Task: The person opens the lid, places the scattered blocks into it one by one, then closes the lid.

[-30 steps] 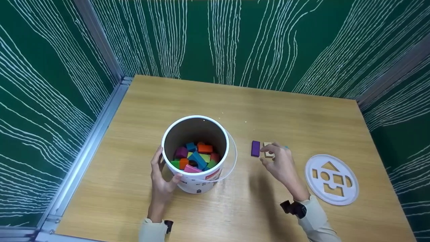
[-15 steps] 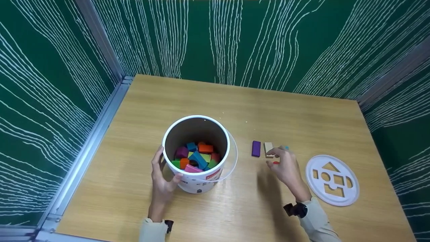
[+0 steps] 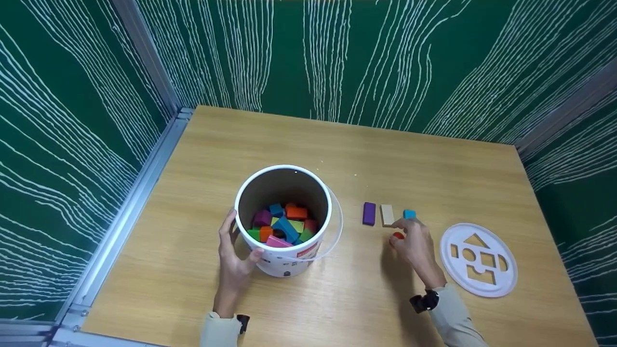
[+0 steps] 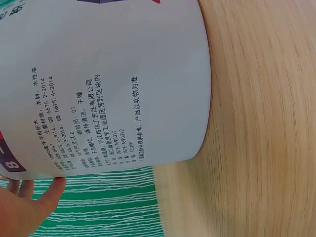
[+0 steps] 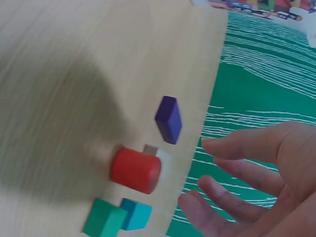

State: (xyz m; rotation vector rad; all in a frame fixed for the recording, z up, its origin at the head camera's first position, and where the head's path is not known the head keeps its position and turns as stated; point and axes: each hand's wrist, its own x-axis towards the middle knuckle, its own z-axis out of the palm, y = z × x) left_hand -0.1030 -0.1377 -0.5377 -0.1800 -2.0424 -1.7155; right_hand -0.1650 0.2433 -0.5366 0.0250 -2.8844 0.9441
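In the head view my left hand (image 3: 234,262) holds the side of a white bucket (image 3: 274,262), thumb near its front and fingers on its left. Coloured wooden blocks (image 3: 284,229) fill its lower part. The left wrist view shows printed text on the bucket wall (image 4: 123,98). Over the table to the right, my right hand (image 3: 415,243) reaches above a red cylinder block (image 3: 398,235). In the right wrist view its fingers (image 5: 247,143) are parted and apart from the red cylinder (image 5: 136,170). Green (image 5: 103,217) and teal (image 5: 136,214) blocks lie beside the cylinder.
A purple block (image 3: 369,213), a beige block (image 3: 387,215) and a blue block (image 3: 409,214) lie beyond the right hand. To its right is a white lid (image 3: 450,265) with shaped holes. Green walls with white lines (image 3: 289,58) border the table (image 3: 193,193).
My right hand has moved right and slightly down from over the beige block to the red cylinder, uncovering the beige and blue blocks. The left hand stays on the bucket.
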